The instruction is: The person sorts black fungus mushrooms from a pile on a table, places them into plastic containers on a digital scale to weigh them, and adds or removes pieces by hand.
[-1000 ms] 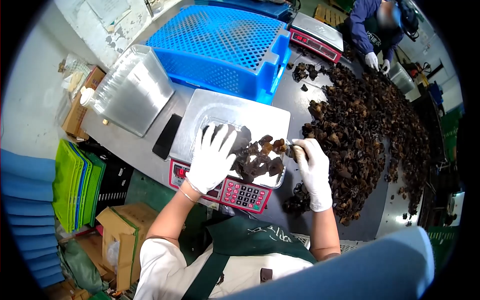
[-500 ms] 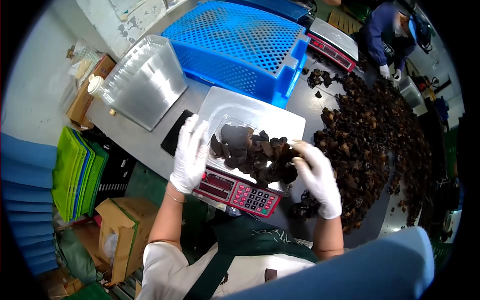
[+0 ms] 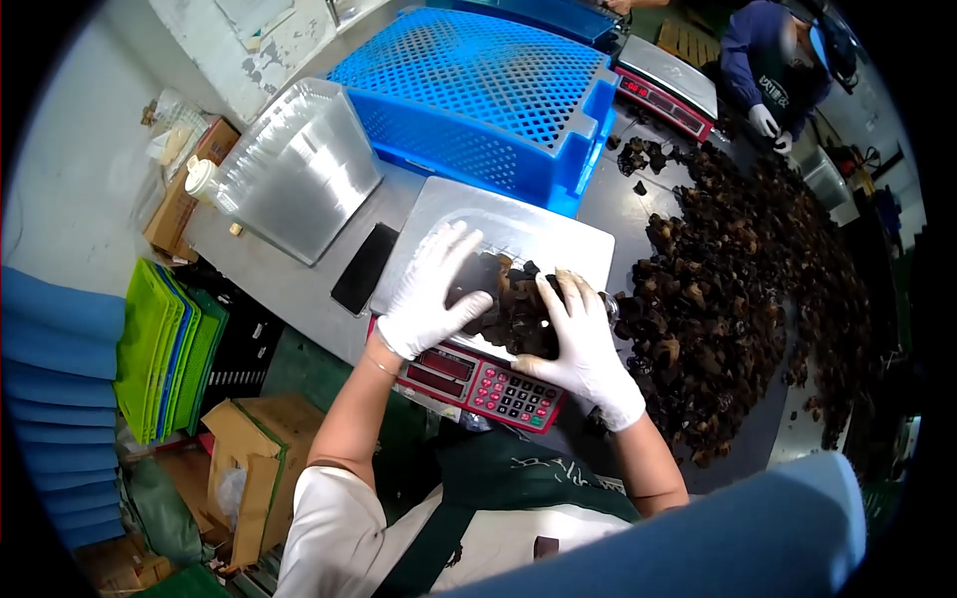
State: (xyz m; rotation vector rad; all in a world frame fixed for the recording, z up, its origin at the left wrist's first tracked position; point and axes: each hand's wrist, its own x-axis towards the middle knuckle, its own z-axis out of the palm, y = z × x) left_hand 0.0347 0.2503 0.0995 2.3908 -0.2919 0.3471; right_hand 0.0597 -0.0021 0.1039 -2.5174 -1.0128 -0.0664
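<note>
A heap of dark wood ear mushrooms (image 3: 510,311) lies in what looks like a clear plastic tray on the metal pan (image 3: 518,224) of a red electronic scale (image 3: 477,384). My left hand (image 3: 436,294), in a white glove, is at the heap's left side, its fingers outstretched and the thumb on the mushrooms. From the right, my gloved right hand (image 3: 578,344) reaches over the heap's edge, fingers spread and thumb along the near side. Between them my hands cover much of the tray, so its rim is mostly hidden.
A large mound of mushrooms (image 3: 718,299) spreads over the table at right. Behind the scale stands a blue perforated crate (image 3: 478,90). Stacked clear containers (image 3: 304,169) and a black phone-like slab (image 3: 365,269) are at left. A co-worker (image 3: 773,75) stands near a second scale (image 3: 666,90).
My left hand has moved right, onto the mushrooms' left side. My right hand has shifted left over the heap, which now looks more gathered between both hands.
</note>
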